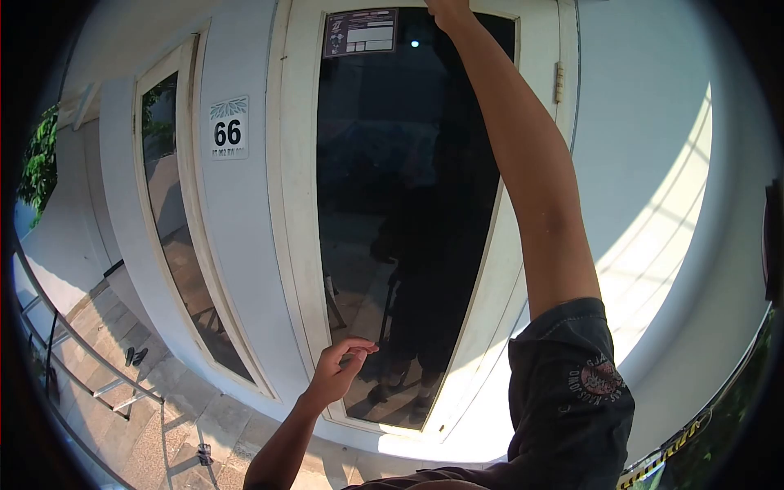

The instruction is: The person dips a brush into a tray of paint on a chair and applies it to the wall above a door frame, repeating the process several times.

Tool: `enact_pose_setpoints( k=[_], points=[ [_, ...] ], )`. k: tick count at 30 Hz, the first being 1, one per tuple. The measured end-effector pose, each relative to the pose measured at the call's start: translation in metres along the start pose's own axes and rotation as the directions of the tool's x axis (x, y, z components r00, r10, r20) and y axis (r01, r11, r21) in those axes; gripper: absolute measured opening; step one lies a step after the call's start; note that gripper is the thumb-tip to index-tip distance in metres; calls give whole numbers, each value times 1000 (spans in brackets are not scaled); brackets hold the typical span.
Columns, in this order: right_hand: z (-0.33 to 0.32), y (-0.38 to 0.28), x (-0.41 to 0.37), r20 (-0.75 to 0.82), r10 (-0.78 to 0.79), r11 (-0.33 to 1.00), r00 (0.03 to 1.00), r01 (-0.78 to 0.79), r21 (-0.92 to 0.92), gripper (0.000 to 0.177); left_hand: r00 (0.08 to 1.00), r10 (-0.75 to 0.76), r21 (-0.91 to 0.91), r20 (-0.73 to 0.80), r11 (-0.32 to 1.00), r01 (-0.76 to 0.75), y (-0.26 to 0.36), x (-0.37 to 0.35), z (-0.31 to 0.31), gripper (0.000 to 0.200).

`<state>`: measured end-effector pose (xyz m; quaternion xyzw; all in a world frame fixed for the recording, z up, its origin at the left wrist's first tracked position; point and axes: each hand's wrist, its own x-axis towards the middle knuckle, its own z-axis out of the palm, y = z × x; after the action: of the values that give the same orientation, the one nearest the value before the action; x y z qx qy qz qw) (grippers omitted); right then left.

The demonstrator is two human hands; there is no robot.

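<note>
A tall dark glass pane (392, 163) in a white wooden frame (296, 204) stands in front of me, with a hinge (559, 82) on its right side. My right arm reaches up across the frame. At the top edge of the view, my right hand (448, 11) is cut off near the upper frame, its fingers mostly hidden. Low down, my left hand (341, 369) is by the pane's lower left part, fingers loosely bent and holding nothing. A printed sticker (361, 33) is on the pane's upper left corner, and the glass shows a dark reflection of a person.
Left of the pane, a number plate (229, 128) reading 66 is on the wall, beside a narrower window (181, 188). A metal ladder (114, 390) lies toward the lower left, with sandals (135, 356) on the paved floor (147, 425). A pale curved wall (653, 204) rises at right.
</note>
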<state>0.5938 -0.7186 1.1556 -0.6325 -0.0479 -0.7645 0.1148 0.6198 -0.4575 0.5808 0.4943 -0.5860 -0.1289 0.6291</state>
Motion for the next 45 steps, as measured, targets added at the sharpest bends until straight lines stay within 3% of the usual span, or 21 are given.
enact_pose_setpoints(
  k=[1,3,4,6,8,9,10,11,13,15,17,21,23,24,27,29,31,32,33,35,45],
  points=[
    [-7,2,5,-8,-3,1000,1000,3,-5,27,1000,-1,-4,6,1000,1,1,2,-1,19],
    [-33,17,26,116,-244,901,963,269,-341,22,1000,7,-3,26,1000,-7,1,5,-2,19],
    [-50,36,47,104,-399,853,911,411,-321,23,999,9,-3,39,1000,-8,0,7,-1,20],
    [-99,46,70,-2,-350,871,937,325,-369,25,998,16,-12,56,1000,-16,-4,14,-2,20],
    [-150,24,62,-24,-66,922,998,52,-383,24,997,18,-30,78,999,-15,-13,16,1,21],
    [-166,56,74,-153,-316,833,936,196,-518,27,998,23,-76,66,997,-18,-21,20,3,22],
    [-175,85,86,-236,-553,698,799,290,-655,29,998,26,-121,54,992,-20,-25,24,5,22],
    [-181,68,80,-235,-563,690,792,295,-661,29,997,37,-126,60,992,-30,-26,28,7,22],
    [-197,36,52,-264,-135,828,955,-38,-560,34,995,28,-119,97,993,-16,-27,32,11,23],
    [-207,19,39,-311,-103,831,945,-90,-549,33,993,34,-135,109,991,-19,-30,32,11,22],
    [-219,10,37,-406,24,876,913,-215,-431,33,992,50,-150,116,988,-32,-33,34,9,22],
    [-224,6,27,-540,41,896,841,-270,-353,33,993,54,-170,110,985,-35,-40,33,-1,22],
    [-214,-2,24,-710,167,976,684,-219,18,33,992,49,-183,118,983,-26,-40,33,-1,22],
    [-211,-11,21,-688,230,965,689,-251,71,33,993,51,-183,110,983,-30,-38,33,-1,21],
    [-209,-16,23,-686,155,985,711,-164,52,32,988,87,-202,130,978,-59,-43,36,3,21],
    [-220,-34,17,-711,25,998,702,-63,-28,31,980,119,-234,162,969,-79,-46,38,10,21],
    [-238,-67,-1,-591,-213,975,778,213,-71,34,973,133,-282,188,956,-76,-45,41,20,21],
    [-250,-77,0,-530,-357,931,769,341,-133,34,968,143,-301,205,951,-77,-45,44,26,21],
    [-263,-87,1,-522,-375,925,766,345,-158,34,963,146,-312,224,947,-71,-43,46,33,21],
    [-289,-107,9,-338,-350,927,874,270,-262,33,952,166,-344,257,936,-71,-39,56,46,21],
    [-375,-126,42,-174,-422,773,890,252,-582,25,895,223,-431,385,902,-39,-29,72,103,20]
  ],
)
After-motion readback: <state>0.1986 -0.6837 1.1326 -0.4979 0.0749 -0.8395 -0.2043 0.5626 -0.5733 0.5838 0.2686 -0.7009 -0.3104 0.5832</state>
